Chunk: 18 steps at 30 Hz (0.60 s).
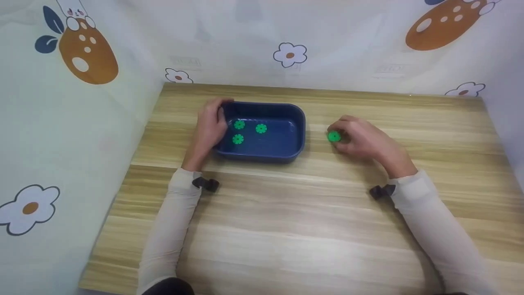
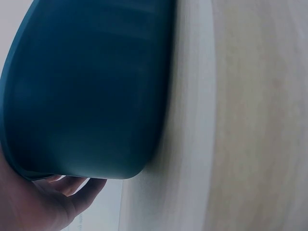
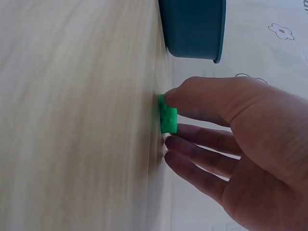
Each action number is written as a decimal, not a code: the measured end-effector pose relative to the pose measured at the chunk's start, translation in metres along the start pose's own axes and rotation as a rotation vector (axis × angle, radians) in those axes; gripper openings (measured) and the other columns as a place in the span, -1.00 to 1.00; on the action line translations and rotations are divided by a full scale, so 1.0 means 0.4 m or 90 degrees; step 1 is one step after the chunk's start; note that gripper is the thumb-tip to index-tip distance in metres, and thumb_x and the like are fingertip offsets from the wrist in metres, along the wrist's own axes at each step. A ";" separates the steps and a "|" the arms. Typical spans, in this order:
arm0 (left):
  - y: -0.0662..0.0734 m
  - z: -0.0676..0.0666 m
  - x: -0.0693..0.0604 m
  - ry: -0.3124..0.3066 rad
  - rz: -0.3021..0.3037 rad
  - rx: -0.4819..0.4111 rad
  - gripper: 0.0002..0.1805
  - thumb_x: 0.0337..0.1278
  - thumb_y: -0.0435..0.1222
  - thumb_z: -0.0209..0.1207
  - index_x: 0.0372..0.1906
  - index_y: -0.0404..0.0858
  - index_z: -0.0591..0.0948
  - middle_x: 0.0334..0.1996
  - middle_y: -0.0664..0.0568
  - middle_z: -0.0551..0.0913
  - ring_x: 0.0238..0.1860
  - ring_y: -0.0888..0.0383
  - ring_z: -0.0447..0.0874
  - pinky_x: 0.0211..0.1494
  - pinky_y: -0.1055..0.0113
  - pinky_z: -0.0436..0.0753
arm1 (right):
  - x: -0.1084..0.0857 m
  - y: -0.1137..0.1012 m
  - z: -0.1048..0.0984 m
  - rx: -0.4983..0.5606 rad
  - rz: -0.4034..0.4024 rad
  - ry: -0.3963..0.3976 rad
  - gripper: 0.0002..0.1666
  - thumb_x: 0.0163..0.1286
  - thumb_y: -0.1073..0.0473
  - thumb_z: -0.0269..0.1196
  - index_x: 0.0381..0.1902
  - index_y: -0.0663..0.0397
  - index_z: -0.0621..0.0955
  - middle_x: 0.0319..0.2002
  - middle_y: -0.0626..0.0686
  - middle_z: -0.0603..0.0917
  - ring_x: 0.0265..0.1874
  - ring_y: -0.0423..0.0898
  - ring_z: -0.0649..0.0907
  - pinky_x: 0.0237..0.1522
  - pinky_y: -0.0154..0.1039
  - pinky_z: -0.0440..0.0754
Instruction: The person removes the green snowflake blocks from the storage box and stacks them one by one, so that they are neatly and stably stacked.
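Observation:
A dark blue rectangular bin stands on the table with three green notched discs lying in its left half, one of them a disc near the middle. My left hand grips the bin's left end, thumb at the inner side; in the left wrist view the fingers of the hand reach behind the bin wall. To the right of the bin, my right hand pinches a green piece. In the right wrist view the green piece sits between thumb and fingers, close to the tabletop.
The wood-patterned table extends around the bin. Behind it and at the left hang pale sheets printed with flowers and orange shapes. Both wrists carry black straps with small devices.

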<state>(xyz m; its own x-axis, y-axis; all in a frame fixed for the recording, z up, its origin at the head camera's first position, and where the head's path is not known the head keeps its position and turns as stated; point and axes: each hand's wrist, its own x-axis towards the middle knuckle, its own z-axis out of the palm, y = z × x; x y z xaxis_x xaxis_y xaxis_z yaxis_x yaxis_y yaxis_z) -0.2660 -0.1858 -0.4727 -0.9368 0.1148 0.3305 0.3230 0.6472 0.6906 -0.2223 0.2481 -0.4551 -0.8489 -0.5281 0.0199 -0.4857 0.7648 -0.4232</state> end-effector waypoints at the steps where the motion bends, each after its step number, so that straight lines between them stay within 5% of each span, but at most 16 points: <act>1: 0.000 0.000 0.000 -0.001 0.000 0.001 -0.53 0.50 -0.57 -0.07 0.28 -0.33 0.70 0.26 -0.21 0.74 0.41 -0.14 0.62 0.60 -0.02 0.47 | 0.000 -0.001 0.001 -0.001 -0.004 0.002 -0.61 0.30 0.27 0.43 0.10 0.14 0.77 0.02 0.13 0.76 -0.03 0.05 0.70 0.09 0.00 0.72; 6: -0.002 0.001 -0.001 -0.004 -0.001 0.014 -0.53 0.52 -0.56 -0.08 0.30 -0.31 0.69 0.28 -0.18 0.74 0.42 -0.12 0.61 0.62 0.01 0.46 | 0.001 0.000 0.005 -0.005 -0.013 0.014 -0.62 0.34 0.23 0.44 0.11 0.19 0.76 0.05 0.17 0.76 0.00 0.10 0.72 0.11 0.07 0.74; 12: -0.002 0.002 0.000 -0.002 -0.002 0.017 -0.54 0.53 -0.55 -0.07 0.29 -0.29 0.69 0.28 -0.17 0.74 0.42 -0.11 0.62 0.62 0.00 0.47 | 0.010 -0.011 0.007 -0.007 -0.025 0.057 -0.48 0.42 0.13 0.46 0.26 0.24 0.69 0.22 0.24 0.73 0.28 0.23 0.66 0.38 0.17 0.61; 18: -0.001 0.001 -0.001 -0.001 -0.002 0.021 -0.55 0.52 -0.55 -0.07 0.28 -0.29 0.70 0.27 -0.17 0.75 0.41 -0.11 0.63 0.61 -0.01 0.48 | 0.023 -0.049 0.013 0.033 -0.031 0.098 -0.45 0.50 0.10 0.40 0.37 0.15 0.63 0.27 0.19 0.71 0.16 0.20 0.73 0.23 0.13 0.73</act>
<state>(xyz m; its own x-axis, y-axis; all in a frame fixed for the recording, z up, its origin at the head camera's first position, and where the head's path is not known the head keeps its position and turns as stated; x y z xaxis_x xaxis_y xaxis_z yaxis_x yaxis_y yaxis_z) -0.2659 -0.1859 -0.4733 -0.9377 0.1141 0.3280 0.3160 0.6724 0.6694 -0.2197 0.2264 -0.4514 -0.8487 -0.4981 0.1777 -0.5185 0.7177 -0.4649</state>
